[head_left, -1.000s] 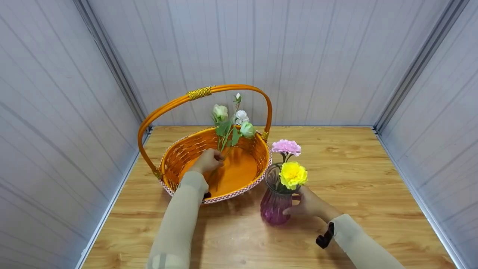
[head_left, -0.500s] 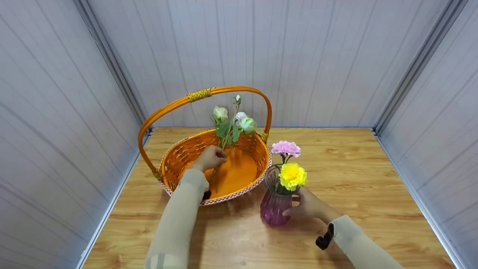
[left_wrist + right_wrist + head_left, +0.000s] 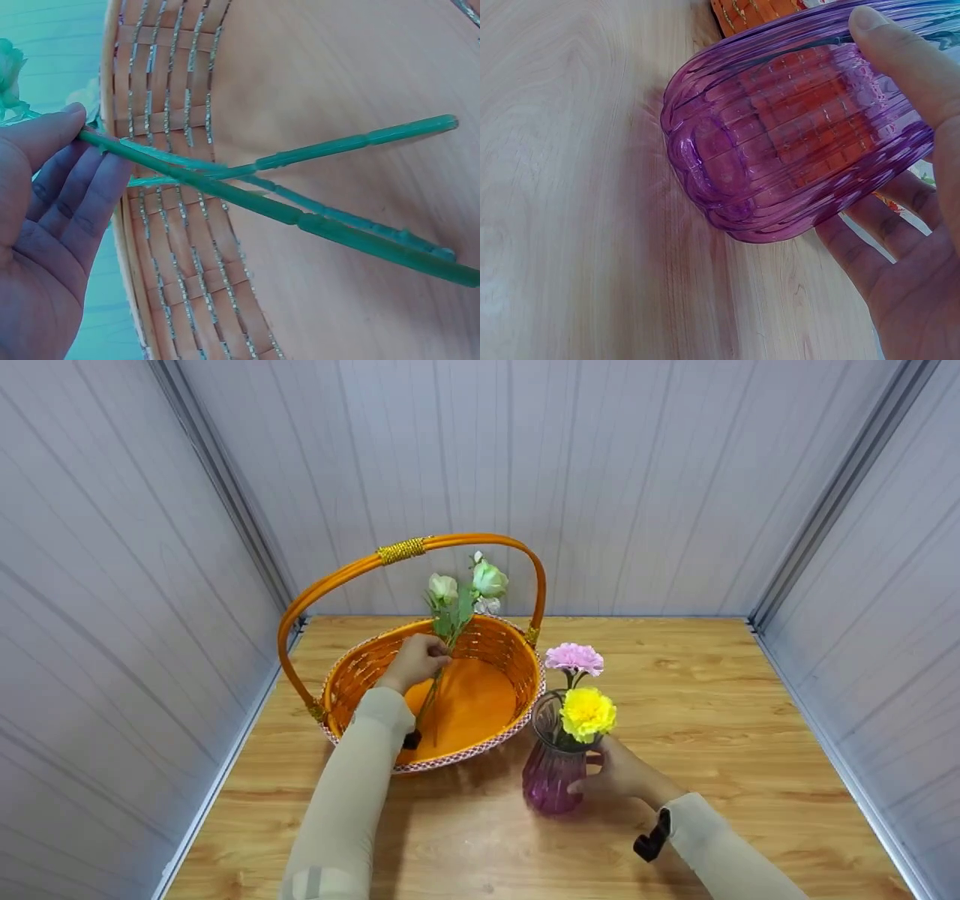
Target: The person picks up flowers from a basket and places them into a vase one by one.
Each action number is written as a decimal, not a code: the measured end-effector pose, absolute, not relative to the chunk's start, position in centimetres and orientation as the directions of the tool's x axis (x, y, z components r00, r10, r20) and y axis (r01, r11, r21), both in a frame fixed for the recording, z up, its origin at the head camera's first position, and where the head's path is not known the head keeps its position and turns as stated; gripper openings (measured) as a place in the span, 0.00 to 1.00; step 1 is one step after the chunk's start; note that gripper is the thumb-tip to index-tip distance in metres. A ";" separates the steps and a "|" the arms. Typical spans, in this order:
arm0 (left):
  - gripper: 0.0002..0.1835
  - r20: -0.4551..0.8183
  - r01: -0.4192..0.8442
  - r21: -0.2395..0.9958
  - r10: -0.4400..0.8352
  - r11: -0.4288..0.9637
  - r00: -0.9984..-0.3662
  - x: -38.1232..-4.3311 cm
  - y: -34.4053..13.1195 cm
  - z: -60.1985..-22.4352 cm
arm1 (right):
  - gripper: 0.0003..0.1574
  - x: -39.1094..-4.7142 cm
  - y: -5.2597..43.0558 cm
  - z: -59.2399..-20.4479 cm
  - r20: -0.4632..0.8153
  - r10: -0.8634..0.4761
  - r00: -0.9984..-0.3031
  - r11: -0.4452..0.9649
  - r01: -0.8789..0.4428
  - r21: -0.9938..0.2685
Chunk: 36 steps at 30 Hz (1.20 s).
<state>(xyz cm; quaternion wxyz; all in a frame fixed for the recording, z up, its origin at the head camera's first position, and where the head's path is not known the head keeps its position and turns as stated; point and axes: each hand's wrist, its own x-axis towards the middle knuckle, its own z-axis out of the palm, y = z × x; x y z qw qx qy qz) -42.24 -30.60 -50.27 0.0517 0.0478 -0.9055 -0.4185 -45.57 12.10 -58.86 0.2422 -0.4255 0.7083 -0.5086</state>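
My left hand [image 3: 416, 660] is over the orange wicker basket [image 3: 480, 690], pinching a green flower stem [image 3: 247, 199] between thumb and fingers. Its bloom appears to be the pale green rose [image 3: 490, 579]. Beside it a whitish rose [image 3: 442, 588] and a partly hidden white flower [image 3: 487, 606] lean at the basket's far rim. Two more stems cross beneath the pinched one in the left wrist view. My right hand [image 3: 619, 772] holds a purple glass vase [image 3: 553, 787] around its side, with a pink carnation [image 3: 574, 658] and a yellow carnation [image 3: 589, 713] in it.
The basket's tall arched handle [image 3: 405, 547] rises over its opening. Everything stands on a wooden table [image 3: 720, 697]. White panel walls [image 3: 637, 487] enclose the table at the back and both sides.
My left hand has shifted slightly away from me and to the left. The pale green rose has risen and now covers part of the white flower. Right hand and vase stay put.
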 end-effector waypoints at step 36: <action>0.08 0.103 0.012 0.918 -0.210 0.396 -0.972 -39.8 -28.6 -45.7 | 0.54 -45.7 12.2 -58.9 0.090 -0.854 -0.512 0.124 -0.369 -0.921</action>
